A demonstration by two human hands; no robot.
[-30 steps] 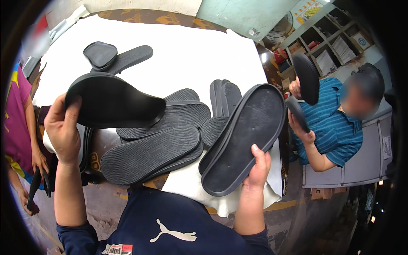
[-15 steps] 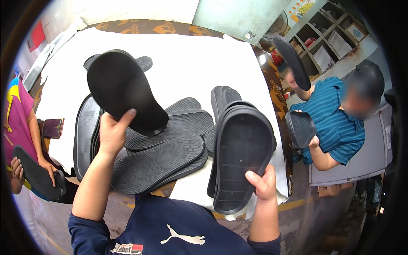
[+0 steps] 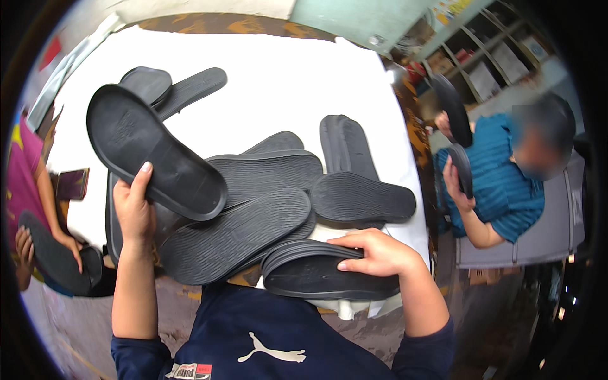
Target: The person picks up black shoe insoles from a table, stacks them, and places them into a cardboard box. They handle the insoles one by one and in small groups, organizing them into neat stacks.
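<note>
My left hand (image 3: 134, 212) grips a black shoe sole (image 3: 158, 161) by its edge, thumb on top, and holds it tilted above the table's left side. The sole's rimmed, recessed face shows. At the table's near edge, my right hand (image 3: 383, 256) is closed over a nested stack of black soles (image 3: 316, 282) lying sideways, its thumb inside the front one. Between my hands, a pile of ribbed black soles (image 3: 244, 231) lies with treads up; its left part is hidden behind my left arm and the held sole.
White sheeting (image 3: 272, 88) covers the table. One sole (image 3: 364, 197) lies crosswise by upright-pointing soles (image 3: 348, 145); more soles (image 3: 196, 88) lie far left. A phone (image 3: 73, 183) rests at the left edge. Co-workers (image 3: 500, 171) at right and left hold soles; shelves (image 3: 484, 54) stand behind.
My left hand has moved left and turned its sole, so the recessed face shows. My right hand has swung its stack from upright to sideways near me, uncovering the crosswise sole.
</note>
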